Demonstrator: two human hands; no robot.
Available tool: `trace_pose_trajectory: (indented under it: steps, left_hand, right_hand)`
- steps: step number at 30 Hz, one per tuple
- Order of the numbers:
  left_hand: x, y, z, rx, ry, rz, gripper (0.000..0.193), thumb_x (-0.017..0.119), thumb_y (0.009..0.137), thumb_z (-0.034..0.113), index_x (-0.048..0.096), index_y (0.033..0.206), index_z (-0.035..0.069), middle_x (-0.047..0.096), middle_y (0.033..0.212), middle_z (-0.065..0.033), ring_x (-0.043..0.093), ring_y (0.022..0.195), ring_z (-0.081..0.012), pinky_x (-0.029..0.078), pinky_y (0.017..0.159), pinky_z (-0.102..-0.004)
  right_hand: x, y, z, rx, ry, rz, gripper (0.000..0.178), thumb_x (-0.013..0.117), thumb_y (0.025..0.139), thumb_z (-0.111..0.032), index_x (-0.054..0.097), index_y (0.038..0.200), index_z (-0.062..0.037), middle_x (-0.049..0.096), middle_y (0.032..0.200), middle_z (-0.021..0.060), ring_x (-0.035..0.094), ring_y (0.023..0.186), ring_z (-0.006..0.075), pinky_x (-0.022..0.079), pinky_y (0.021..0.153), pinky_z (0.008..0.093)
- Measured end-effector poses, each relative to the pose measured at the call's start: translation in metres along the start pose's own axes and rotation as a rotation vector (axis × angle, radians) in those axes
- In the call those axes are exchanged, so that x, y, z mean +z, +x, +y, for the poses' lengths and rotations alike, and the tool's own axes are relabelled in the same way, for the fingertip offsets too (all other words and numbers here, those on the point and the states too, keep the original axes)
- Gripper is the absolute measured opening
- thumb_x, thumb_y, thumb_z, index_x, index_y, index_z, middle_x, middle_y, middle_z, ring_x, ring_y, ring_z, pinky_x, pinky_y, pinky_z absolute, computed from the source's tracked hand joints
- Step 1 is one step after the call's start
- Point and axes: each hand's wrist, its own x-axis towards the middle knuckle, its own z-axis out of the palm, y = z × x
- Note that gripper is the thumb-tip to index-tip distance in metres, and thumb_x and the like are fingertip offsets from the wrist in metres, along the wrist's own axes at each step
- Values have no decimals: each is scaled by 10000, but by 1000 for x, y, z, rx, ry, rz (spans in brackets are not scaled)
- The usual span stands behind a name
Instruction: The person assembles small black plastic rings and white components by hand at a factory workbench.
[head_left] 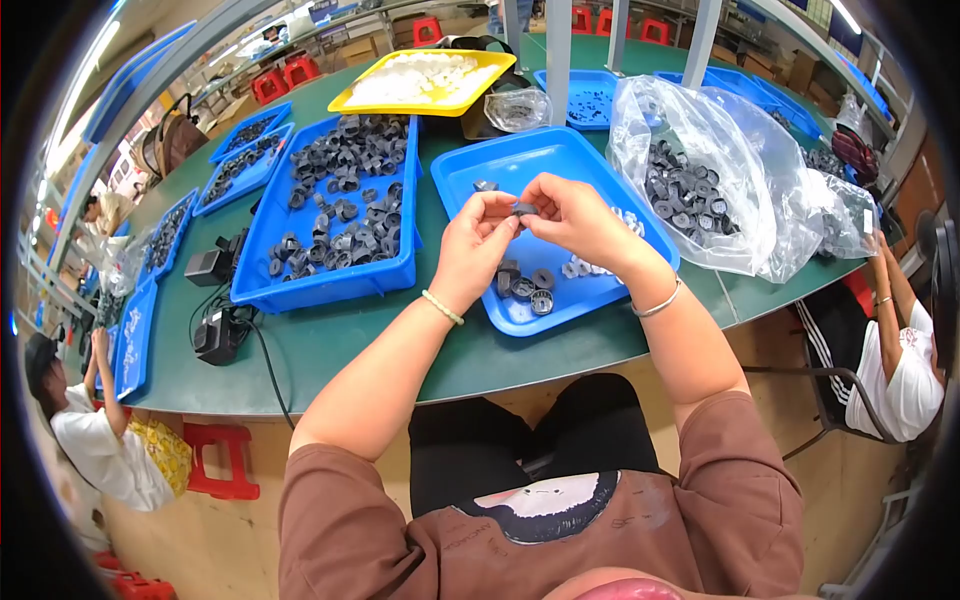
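Over the blue tray (540, 162) in front of me, both my hands meet at the fingertips. A small dark grey plastic part (524, 209) is pinched between them; its exact shape is partly covered by my fingers. My left hand (478, 238) grips it from the left, and my right hand (577, 224) from the right, with fingers curled. Below them in the tray lie several dark round caps (541, 300) and small white pieces (578, 268). Another dark part (485, 186) rests near the tray's far left side.
To the left, a deep blue bin (335, 288) holds many dark parts. A yellow tray (345, 103) of white pieces stands behind. At right lies an open clear bag (745, 165) of dark parts. Black adapters (215, 338) with cables sit left. People work at both sides; grey posts (558, 75) rise behind.
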Motion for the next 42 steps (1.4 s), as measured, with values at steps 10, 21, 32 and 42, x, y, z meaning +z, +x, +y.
trace_pose_trajectory:
  steps: [10, 21, 32, 42]
  left_hand:
    - [1, 0, -2, 43, 18, 11, 211, 595, 912, 42, 592, 1120, 5, 642, 1020, -44, 612, 914, -107, 500, 821, -251]
    - [-6, 3, 3, 11, -184, 72, 246, 634, 909, 76, 583, 1145, 30, 636, 1056, -66, 620, 922, -124, 518, 814, -249]
    - [-4, 3, 5, -5, -259, 50, 266, 609, 922, 64, 553, 1178, 22, 621, 1099, -82, 632, 956, -147, 531, 849, -272]
    - [-11, 3, 7, -94, -360, -71, 290, 592, 938, 92, 543, 1220, 45, 636, 1130, -60, 626, 1020, -130, 525, 856, -254]
  right_hand:
    - [6, -1, 3, -108, -72, 28, 190, 629, 843, -43, 589, 1013, 32, 631, 808, 99, 591, 698, 134, 494, 651, 277]
    - [12, 4, 1, 1, 337, 71, 197, 578, 901, -16, 576, 1093, 29, 638, 938, 52, 596, 817, 97, 514, 719, 244]
    - [5, 5, 3, -12, 337, 45, 221, 626, 895, -40, 572, 1095, 37, 642, 958, 56, 626, 838, 106, 532, 750, 240]
    - [10, -1, -18, -341, -239, 215, 300, 799, 705, -122, 584, 896, -35, 581, 803, 73, 589, 700, 185, 507, 641, 294]
